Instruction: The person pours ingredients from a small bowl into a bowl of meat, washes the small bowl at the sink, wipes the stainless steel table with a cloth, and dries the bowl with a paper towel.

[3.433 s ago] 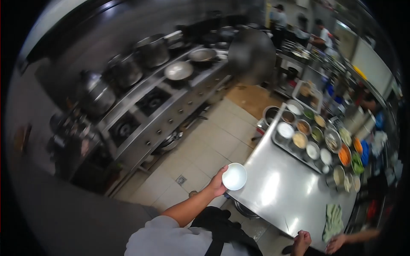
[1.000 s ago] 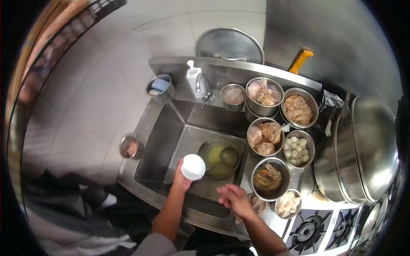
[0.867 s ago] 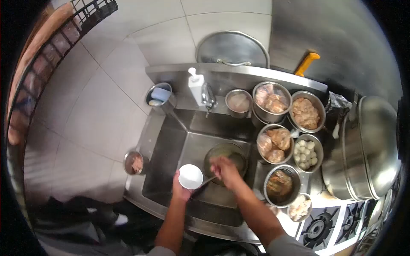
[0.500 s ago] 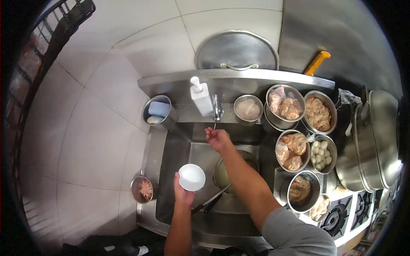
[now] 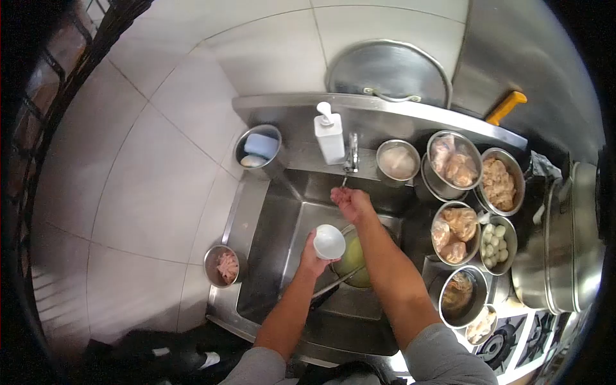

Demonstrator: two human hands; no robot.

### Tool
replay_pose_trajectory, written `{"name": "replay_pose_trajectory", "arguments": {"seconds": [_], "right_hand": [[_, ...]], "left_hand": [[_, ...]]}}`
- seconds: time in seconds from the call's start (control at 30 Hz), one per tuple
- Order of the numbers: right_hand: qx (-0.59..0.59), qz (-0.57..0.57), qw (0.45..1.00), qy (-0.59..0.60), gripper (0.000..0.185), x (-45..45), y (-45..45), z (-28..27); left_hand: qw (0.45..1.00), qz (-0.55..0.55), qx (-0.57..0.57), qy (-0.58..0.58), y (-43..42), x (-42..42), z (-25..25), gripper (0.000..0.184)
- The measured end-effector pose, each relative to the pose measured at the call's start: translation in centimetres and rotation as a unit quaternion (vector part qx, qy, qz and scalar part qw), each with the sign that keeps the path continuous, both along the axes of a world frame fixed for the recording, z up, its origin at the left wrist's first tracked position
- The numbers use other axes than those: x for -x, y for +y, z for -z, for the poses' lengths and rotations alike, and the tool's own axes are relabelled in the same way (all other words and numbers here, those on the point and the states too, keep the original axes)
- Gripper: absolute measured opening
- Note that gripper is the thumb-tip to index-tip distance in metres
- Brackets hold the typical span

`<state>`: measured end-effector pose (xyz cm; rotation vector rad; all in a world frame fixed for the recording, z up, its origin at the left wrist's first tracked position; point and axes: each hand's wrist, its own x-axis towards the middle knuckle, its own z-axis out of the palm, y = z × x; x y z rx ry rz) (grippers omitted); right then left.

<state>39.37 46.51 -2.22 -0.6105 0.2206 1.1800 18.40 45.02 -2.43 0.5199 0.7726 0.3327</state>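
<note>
My left hand (image 5: 310, 260) holds a small white bowl (image 5: 330, 242) by its side, tilted over the sink. Under the faucet (image 5: 351, 154), my right hand (image 5: 351, 204) has its fingers curled together in a thin stream of water. I see nothing in that hand. Below my right forearm, a round vessel with yellow-green contents (image 5: 351, 256) sits in the sink (image 5: 260, 282), partly hidden by the arm. A long metal handle (image 5: 333, 283) lies across its near edge, with a dark handle (image 5: 325, 298) beside it.
A white pump bottle (image 5: 330, 141) stands behind the sink, left of the faucet. A metal container with sponges (image 5: 273, 160) and a cup of pinkish meat (image 5: 212, 269) sit on the left rim. Several bowls of food, including eggs (image 5: 493, 247), and a large pot (image 5: 577, 237) line the right.
My left hand has brought the white bowl up and right, closer to my right hand. The right hand stays at the water stream. The whole view has shifted with my head.
</note>
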Motion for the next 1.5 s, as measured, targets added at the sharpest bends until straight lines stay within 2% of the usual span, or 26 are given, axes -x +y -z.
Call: {"name": "replay_pose_trajectory", "arguments": {"seconds": [0.1,0.13,0.23,0.3,0.33,0.43,0.47,0.5,0.57,0.6,0.7,0.73,0.77,0.83,0.93,0.97,1.03,1.07,1.13,1.17,1.23,1.27,1.33,1.37,1.43,1.5], "right_hand": [[-0.102,0.041,0.987,0.118,0.018,-1.7,1.3,3.5],[-0.091,0.06,0.989,0.095,0.019,-1.8,0.8,3.9],[-0.034,0.179,0.983,0.009,0.034,-3.4,-1.3,0.2],[-0.04,0.227,0.973,-0.006,0.038,-3.1,-2.9,-5.5],[-0.039,0.219,0.975,-0.007,0.038,-2.7,-3.1,-5.6],[-0.072,0.19,0.972,-0.122,0.032,-0.5,-5.3,-4.6],[0.04,0.075,0.952,-0.295,0.03,1.0,-6.1,-3.1],[0.149,-0.042,0.878,-0.452,0.027,2.3,-6.7,-1.1],[0.279,-0.168,0.632,-0.703,0.022,2.8,-6.2,5.9],[0.281,-0.142,0.519,-0.795,0.029,2.9,-6.2,4.9],[0.248,-0.096,0.515,-0.815,0.032,4.9,-8.0,7.1],[0.241,-0.202,0.613,-0.725,0.035,6.9,-9.7,-0.8],[0.152,-0.162,0.572,-0.79,0.042,6.8,-11.5,1.3],[0.204,-0.287,0.456,-0.817,0.048,5.4,-12.6,-1.1],[0.311,-0.202,0.409,-0.834,0.042,7.5,-11.3,0.1],[0.314,-0.201,0.409,-0.833,0.042,7.6,-11.3,0.8],[0.255,-0.195,0.329,-0.888,0.034,8.1,-11.6,1.9],[0.27,-0.226,0.401,-0.846,0.028,8.3,-12.3,-0.3],[0.308,-0.247,0.426,-0.814,0.028,8.4,-12.7,-1.8],[0.349,-0.268,0.449,-0.778,0.027,8.3,-13.0,-2.0],[0.342,-0.242,0.436,-0.797,0.022,8.0,-13.1,-2.3],[0.336,-0.267,0.373,-0.823,0.022,8.1,-12.9,-2.7],[0.348,-0.309,0.27,-0.843,0.025,8.3,-12.9,-2.5],[0.348,-0.31,0.269,-0.843,0.025,8.3,-13.4,-1.7],[0.35,-0.2,0.268,-0.875,0.026,7.9,-14.8,-0.5],[0.32,-0.193,0.272,-0.887,0.021,7.9,-15.6,-0.3]], "left_hand": [[1.0,-0.016,0.012,-0.009,-0.4,0.4,-0.4,0.056],[1.0,-0.02,0.004,0.002,-0.4,0.6,-0.8,0.056],[1.0,-0.02,-0.007,-0.008,0.4,-0.5,-0.7,0.056],[0.999,-0.015,-0.009,-0.031,0.7,-2.3,-0.6,0.055],[0.998,-0.028,0.006,-0.053,0.5,-3.6,-0.8,0.056],[0.991,-0.045,0.031,-0.123,0.0,-6.9,-0.8,0.053],[0.988,-0.033,0.043,-0.148,0.2,-8.3,0.9,0.05],[0.987,-0.005,0.015,-0.159,0.1,-8.7,1.1,0.047],[0.995,-0.078,-0.047,-0.037,-0.8,-9.5,1.2,0.045],[0.995,-0.079,-0.045,-0.037,-1.2,-9.6,1.0,0.045],[0.985,-0.103,-0.084,-0.112,-1.2,-9.0,0.2,0.047],[0.995,-0.037,-0.016,-0.086,0.4,-7.8,0.1,0.048],[0.996,0.033,0.053,-0.06,1.4,-7.2,-0.1,0.049],[0.998,0.035,0.045,-0.026,1.4,-7.1,-0.2,0.051],[0.999,0.02,0.047,0.0,0.5,-7.8,0.5,0.053],[0.998,0.004,0.068,-0.003,0.5,-7.6,0.5,0.054],[0.995,0.009,0.094,0.038,0.6,-7.3,0.3,0.049],[0.995,0.03,0.071,0.064,0.5,-7.2,0.2,0.048],[0.994,0.049,0.044,0.092,0.4,-7.1,0.2,0.047],[0.99,0.043,-0.035,0.126,-0.2,-7.3,0.4,0.041],[0.963,0.033,-0.189,0.188,-1.4,-7.9,0.8,0.033],[0.933,0.023,-0.279,0.227,-1.4,-8.1,1.1,0.033],[0.915,0.025,-0.324,0.24,-1.7,-7.8,-0.3,0.035],[0.893,0.025,-0.37,0.255,-1.8,-7.5,-0.8,0.037],[0.886,0.012,-0.405,0.227,-1.3,-7.0,0.8,0.037],[0.921,0.081,-0.3,0.233,-1.1,-5.9,-1.4,0.033]]}}
